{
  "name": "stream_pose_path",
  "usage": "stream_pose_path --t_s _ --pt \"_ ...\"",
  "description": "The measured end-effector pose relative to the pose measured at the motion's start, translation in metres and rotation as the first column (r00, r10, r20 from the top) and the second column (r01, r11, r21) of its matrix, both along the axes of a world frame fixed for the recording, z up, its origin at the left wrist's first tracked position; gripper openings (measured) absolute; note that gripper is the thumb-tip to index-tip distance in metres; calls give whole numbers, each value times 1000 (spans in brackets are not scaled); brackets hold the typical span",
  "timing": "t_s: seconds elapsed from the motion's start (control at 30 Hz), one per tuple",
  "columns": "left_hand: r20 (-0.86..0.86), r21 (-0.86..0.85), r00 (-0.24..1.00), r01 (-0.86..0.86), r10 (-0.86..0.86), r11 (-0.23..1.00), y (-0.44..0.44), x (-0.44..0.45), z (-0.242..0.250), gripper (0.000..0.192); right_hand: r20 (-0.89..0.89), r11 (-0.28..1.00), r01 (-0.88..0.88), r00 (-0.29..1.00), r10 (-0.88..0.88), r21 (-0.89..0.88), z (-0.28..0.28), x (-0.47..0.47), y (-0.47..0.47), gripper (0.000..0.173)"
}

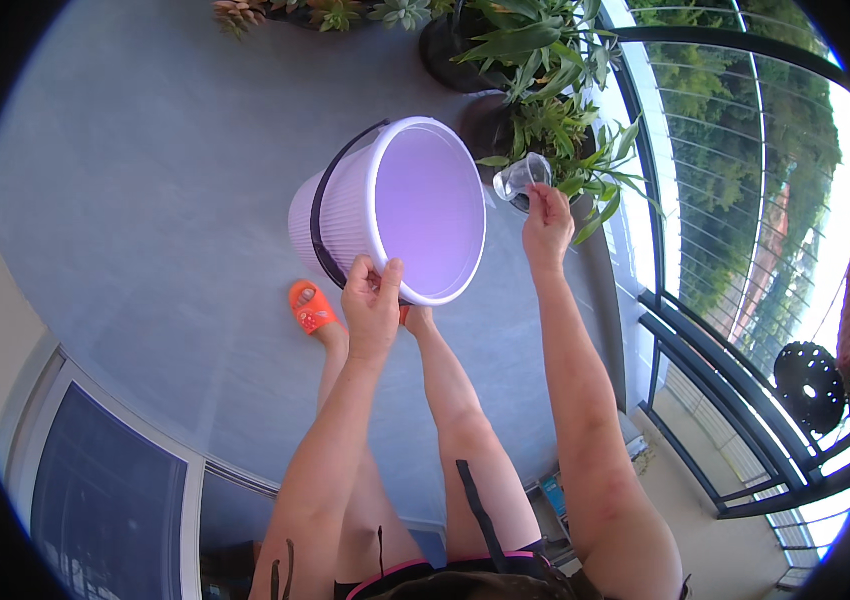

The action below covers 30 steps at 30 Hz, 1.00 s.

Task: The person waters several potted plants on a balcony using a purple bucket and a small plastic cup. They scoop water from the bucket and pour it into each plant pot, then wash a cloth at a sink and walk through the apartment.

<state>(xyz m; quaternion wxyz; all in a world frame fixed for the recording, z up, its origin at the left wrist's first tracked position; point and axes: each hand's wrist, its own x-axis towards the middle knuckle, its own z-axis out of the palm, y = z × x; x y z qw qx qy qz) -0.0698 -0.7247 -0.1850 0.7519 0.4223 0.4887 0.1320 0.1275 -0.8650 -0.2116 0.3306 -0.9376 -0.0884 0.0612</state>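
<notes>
My left hand [372, 306] grips the near rim of a ribbed lilac plastic bucket [335, 217], thumb over the edge. The bucket tilts so that its mouth faces right, and its pale purple inside shows; whether liquid is in it I cannot tell. Its black handle [322, 191] hangs along the outer wall. To the right, my right hand [548, 225] pinches a clear plastic cup [522, 178] between thumb and fingers. The cup lies on its side in the air, close to the leaves of a potted plant [608, 176].
Dark pots [455, 52] with leafy plants line the railing [642, 157] on the right. Succulents [335, 13] stand at the far edge. A sliding glass door [106, 487] is at lower left. My foot in an orange slipper [311, 307] stands on the grey floor [154, 187] below the bucket.
</notes>
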Motion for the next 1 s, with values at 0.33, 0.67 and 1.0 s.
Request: stream_pose_path --t_s 0.33,0.67,1.0 --pt "2 -31 996 -91 91 995 -12 0 -14 19 -474 993 55 875 -100 -107 -37 105 -41 15" --pt "-33 -26 999 -29 28 999 -17 -4 -17 21 -683 866 480 680 -268 138 -24 114 -42 17" --pt "-74 21 997 10 -8 1000 -8 -8 -18 24 -724 488 777 593 -354 398 -26 104 -34 13"
